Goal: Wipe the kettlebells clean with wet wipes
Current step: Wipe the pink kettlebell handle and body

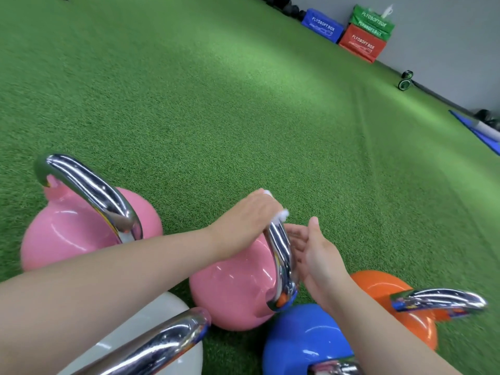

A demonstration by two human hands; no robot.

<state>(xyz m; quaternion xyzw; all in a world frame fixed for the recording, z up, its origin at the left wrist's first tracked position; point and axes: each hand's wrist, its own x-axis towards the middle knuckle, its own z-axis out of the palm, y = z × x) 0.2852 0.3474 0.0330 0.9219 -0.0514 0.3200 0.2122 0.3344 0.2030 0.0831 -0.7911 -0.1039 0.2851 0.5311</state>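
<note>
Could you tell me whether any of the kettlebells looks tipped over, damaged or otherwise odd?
Nothing stands out: both pink kettlebells, the white, blue and orange ones all sit on the green turf, chrome handles intact.

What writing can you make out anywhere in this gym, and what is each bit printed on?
"PLYOSOFT BOX" on the blue box by the wall.
"PLYOSOFT BOX" on the red box, under the green ones.
"PLYOSOFTBOX" on the top green box.
A second line of the same sort on the lower green box, too squeezed to read surely.
Small drawings under the lettering: too small to read.
No readable text on the kettlebells.
</note>
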